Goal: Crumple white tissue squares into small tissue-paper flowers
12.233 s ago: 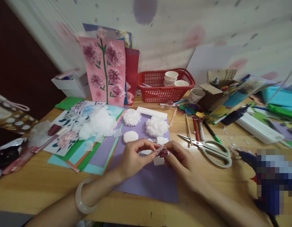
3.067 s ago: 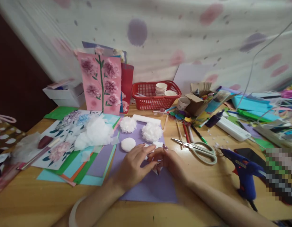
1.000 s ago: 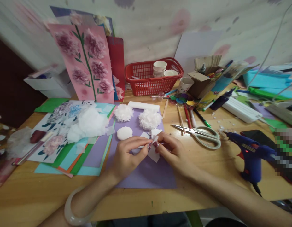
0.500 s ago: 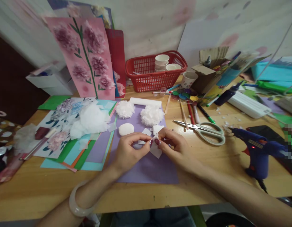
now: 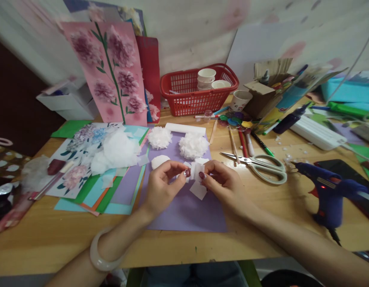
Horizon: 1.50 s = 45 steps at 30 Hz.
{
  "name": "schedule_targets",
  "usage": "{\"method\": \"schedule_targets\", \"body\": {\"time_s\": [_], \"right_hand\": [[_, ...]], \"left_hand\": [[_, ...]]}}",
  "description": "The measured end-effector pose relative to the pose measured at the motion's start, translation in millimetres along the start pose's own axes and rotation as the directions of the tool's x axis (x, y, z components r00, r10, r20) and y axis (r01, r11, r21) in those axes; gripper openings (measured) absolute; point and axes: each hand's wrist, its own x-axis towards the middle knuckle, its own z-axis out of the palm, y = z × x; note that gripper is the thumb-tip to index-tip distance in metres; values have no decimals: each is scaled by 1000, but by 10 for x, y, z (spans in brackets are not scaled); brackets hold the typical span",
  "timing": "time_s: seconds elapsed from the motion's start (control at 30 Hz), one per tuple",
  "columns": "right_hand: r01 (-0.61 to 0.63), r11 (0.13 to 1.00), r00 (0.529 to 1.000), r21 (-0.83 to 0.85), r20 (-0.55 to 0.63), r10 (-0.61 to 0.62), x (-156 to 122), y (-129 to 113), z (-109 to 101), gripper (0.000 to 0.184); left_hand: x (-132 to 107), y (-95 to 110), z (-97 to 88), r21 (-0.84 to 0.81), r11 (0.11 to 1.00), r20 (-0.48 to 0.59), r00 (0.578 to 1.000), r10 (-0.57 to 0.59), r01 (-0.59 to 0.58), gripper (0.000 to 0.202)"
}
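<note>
Between my two hands a small piece of white tissue paper (image 5: 197,170) is stretched out flat. My left hand (image 5: 163,185) is closed in a pinch at its left edge. On the opposite edge, the thumb and forefinger of my right hand (image 5: 223,183) pinch the paper too. A loose white paper square (image 5: 198,191) lies just below on the purple sheet (image 5: 184,217). Behind the hands sit two fluffy white paper flowers, one at left (image 5: 159,138) and one at right (image 5: 193,146). A round white pad (image 5: 159,160) is partly hidden by my left hand.
Scissors (image 5: 268,169) and a blue glue gun (image 5: 328,191) with a lit red light lie to the right. Crumpled white tissue (image 5: 120,150) covers coloured sheets at left. A red basket (image 5: 199,104) with paper cups stands behind, beside a pink flower picture (image 5: 91,75).
My fingertips have moved slightly apart. The paper that was bunched between them is now spread out flat and more of it shows.
</note>
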Motion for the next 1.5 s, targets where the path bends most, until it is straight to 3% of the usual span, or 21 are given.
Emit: {"method": "schedule_targets", "body": {"time_s": [0.23,0.4,0.53,0.63,0.77,0.87,1.1,1.27,1.5], "right_hand": [[68,998,997,-7,-36,-68,1,-24,39,13],[148,987,989,-54,-8,-149,-49,-19,7,18],[149,976,988,-162,65,-140,-53,-34,-37,16],[138,977,987,-163,100,-122,-28,-60,-41,23],[102,994,988,-50,124,-95,-14,-74,-36,17],[109,991,986,-78,138,-98,-18,-81,-42,17],[168,977,977,-135,152,-147,-8,-147,-44,18],[129,984,982,-121,156,-109,-14,-120,-48,23],[118,992,981,-54,158,-108,-12,-103,-58,19]], "left_hand": [[-19,9,37,-105,991,67,995,-80,87,39],[-3,20,18,-81,990,2,994,-112,112,36],[13,0,4,-105,989,-16,994,-104,102,41],[16,-5,5,-112,990,21,997,-78,80,40],[4,12,17,-88,993,100,993,-70,79,30],[-5,17,24,-63,996,132,990,-54,62,24],[-12,-9,17,-22,999,149,989,-21,24,22],[-29,-25,19,67,997,162,986,26,-37,18],[-6,56,-21,67,991,170,980,105,-118,12]]}}
